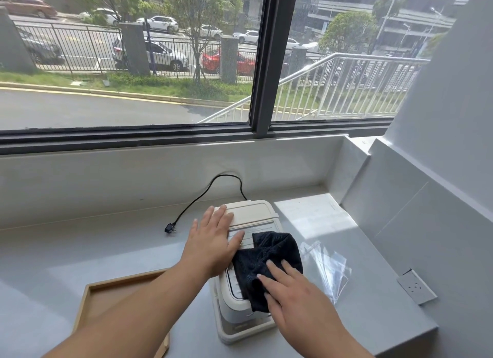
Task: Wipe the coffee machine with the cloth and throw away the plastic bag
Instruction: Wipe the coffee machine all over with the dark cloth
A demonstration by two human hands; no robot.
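A cream coffee machine (252, 213) stands on the grey counter by the window. My left hand (216, 240) lies flat on its top with straight fingers, steadying it. A dark blue cloth (269, 253) is bunched over the machine's front top. My right hand (290, 301) presses the cloth's near part against the machine with straight fingers. A clear plastic bag (326, 267) lies crumpled on the counter just right of the machine, touched by neither hand.
The machine's black power cord (208, 192) loops back to the wall, its plug (170, 228) loose on the counter. A wooden tray (106, 301) sits at the near left. A wall socket (416, 287) is on the right wall.
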